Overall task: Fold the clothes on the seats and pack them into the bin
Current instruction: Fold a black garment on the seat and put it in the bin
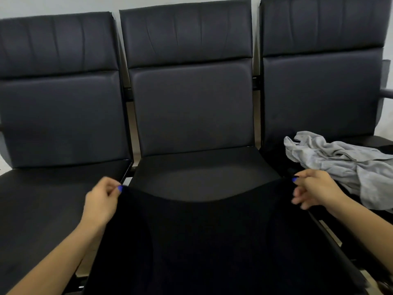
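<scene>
I see left hand [100,201] fingers pinching black garment [212,241] corner | right hand [314,190] fingers pinching opposite corner | grey garment [340,165] beside right fingers

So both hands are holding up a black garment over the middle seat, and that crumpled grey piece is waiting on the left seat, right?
Not quite. The head view shows the grey piece lying crumpled on the right seat, not the left. The rest holds: the left hand and right hand each pinch a corner of the black garment over the middle seat.
</scene>
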Demonstrator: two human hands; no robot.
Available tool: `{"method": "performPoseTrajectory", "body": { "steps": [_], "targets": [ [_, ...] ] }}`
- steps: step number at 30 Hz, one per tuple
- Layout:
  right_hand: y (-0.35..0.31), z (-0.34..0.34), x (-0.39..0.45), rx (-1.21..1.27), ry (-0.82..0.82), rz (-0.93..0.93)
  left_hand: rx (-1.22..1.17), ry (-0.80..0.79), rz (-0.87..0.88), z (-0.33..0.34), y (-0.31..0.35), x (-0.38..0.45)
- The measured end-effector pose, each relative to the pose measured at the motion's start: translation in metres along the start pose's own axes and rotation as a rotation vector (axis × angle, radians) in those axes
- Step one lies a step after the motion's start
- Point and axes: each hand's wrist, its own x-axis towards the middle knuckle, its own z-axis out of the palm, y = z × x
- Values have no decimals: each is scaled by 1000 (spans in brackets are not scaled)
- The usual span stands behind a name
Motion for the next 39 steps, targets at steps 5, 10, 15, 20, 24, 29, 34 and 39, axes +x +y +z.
{"method": "performPoseTrajectory", "body": {
  "steps": [5, 10, 15, 20, 24, 29, 34, 39],
  "targets": [
    [-27, 3, -10, 540, -47, 31, -624, 215, -179, -16, 35, 17],
    [-44, -5, -1, 876, -127, 20, -939, 84, -87, -28, 68, 14],
    [-43, -6, 8, 959, -147, -2, -1040, 33, -24, -28, 74, 16],
    [-29, -5, 18, 887, -155, -7, -1034, 22, -10, -20, 68, 10],
    [-17, -7, 19, 830, -184, 7, -1020, -12, -27, -17, 58, 10],
    [4, -13, 2, 722, -292, 81, -966, -59, -45, -13, 41, -7],
    [29, -20, -20, 677, -394, 231, -901, -109, -67, -12, 21, -30],
    [44, -36, -33, 455, -547, 261, -784, -116, -7, -25, 5, -52]
  ]
}}
